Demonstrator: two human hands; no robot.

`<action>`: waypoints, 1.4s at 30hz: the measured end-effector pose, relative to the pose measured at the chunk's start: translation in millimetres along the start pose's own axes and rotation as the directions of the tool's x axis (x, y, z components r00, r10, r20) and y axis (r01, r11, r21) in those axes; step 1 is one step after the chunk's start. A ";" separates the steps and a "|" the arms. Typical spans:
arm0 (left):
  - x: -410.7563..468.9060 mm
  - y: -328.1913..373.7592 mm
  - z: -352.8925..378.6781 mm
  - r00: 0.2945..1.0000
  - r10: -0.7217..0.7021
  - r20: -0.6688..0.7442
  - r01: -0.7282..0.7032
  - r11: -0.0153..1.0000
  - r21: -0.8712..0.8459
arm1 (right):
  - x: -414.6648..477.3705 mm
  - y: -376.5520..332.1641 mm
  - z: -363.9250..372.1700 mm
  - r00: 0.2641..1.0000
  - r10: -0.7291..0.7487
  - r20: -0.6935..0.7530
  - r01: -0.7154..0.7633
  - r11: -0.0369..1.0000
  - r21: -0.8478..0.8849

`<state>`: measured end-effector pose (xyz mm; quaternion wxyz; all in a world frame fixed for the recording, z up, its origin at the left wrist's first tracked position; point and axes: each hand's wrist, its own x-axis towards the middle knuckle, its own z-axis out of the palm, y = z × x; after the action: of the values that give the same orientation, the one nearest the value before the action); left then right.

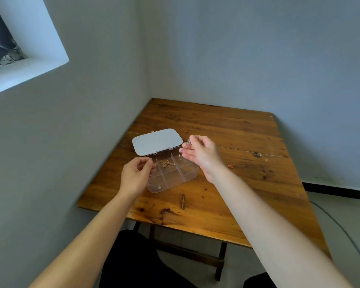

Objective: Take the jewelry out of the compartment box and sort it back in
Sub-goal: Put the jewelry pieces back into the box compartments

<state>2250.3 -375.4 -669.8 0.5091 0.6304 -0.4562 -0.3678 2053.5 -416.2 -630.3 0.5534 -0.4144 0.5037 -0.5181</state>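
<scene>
The right hand [200, 154] pinched a thin silver chain [184, 149] above the open compartment box [173, 173] – probably to let it hang untangled. The left hand [136, 175], fingers curled on something tiny, hovered at the box's left edge; 1 gold chain [168, 163] lay inside.

Wood table [227, 129] in grey-walled corner [148, 59] — window recess [19, 48] upper left w/ daylight.
</scene>
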 end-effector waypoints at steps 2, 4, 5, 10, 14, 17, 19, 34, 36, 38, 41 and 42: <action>0.4 -0.2 -0.9 0.999 0.035 0.008 -0.035 0.998 0.052 | 1.6 4.0 7.3 1.000 0.006 0.023 -0.004 0.997 -0.078; 2.7 2.8 -1.7 0.997 0.076 0.033 -0.080 0.986 0.146 | 3.0 10.2 13.5 0.997 0.034 0.065 -0.019 0.975 -0.220; 4.1 3.0 -2.7 0.994 0.098 0.047 -0.105 0.972 0.210 | 3.7 13.6 16.1 0.994 0.058 0.092 -0.026 0.948 -0.318; 7.6 2.1 -5.9 0.981 0.173 0.087 -0.193 0.826 0.530 | 8.9 24.2 26.1 0.976 0.116 0.185 0.082 0.588 -0.805; 12.1 9.3 -7.1 0.977 0.150 0.155 -0.215 0.720 0.660 | 12.6 18.1 34.5 0.961 0.152 0.233 0.143 0.449 -0.882; 16.1 13.7 -8.1 0.970 0.106 0.218 -0.233 0.661 0.713 | 12.4 12.4 34.2 0.951 0.164 0.260 0.178 0.394 -0.901; 15.2 14.0 -8.7 0.968 0.114 0.222 -0.241 0.656 0.715 | 10.1 9.4 29.5 0.953 0.118 0.278 0.209 0.406 -0.889; -43.0 -11.8 64.9 0.627 0.655 0.422 -0.739 0.329 0.588 | -19.3 55.0 -111.0 0.978 -0.194 -0.080 0.047 0.574 -0.818; -46.1 -14.1 82.8 0.602 0.643 0.474 -0.771 0.315 0.553 | -21.7 63.3 -127.7 0.970 -0.205 -0.129 0.014 0.578 -0.816; -45.4 -15.7 98.8 0.589 0.622 0.516 -0.789 0.305 0.533 | -22.7 68.8 -140.8 0.963 -0.211 -0.170 -0.019 0.574 -0.819; -41.8 -18.7 117.3 0.578 0.565 0.589 -0.802 0.258 0.539 | -17.6 73.9 -154.9 0.959 -0.204 -0.198 -0.054 0.552 -0.832; -41.7 -20.8 121.9 0.576 0.549 0.606 -0.803 0.238 0.547 | -14.4 75.0 -158.5 0.961 -0.197 -0.196 -0.058 0.547 -0.835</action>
<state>2128.3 -371.8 -715.8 0.2134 0.4565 -0.8626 0.0451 1909.3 -382.9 -725.6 0.1963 -0.5729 0.7413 -0.2893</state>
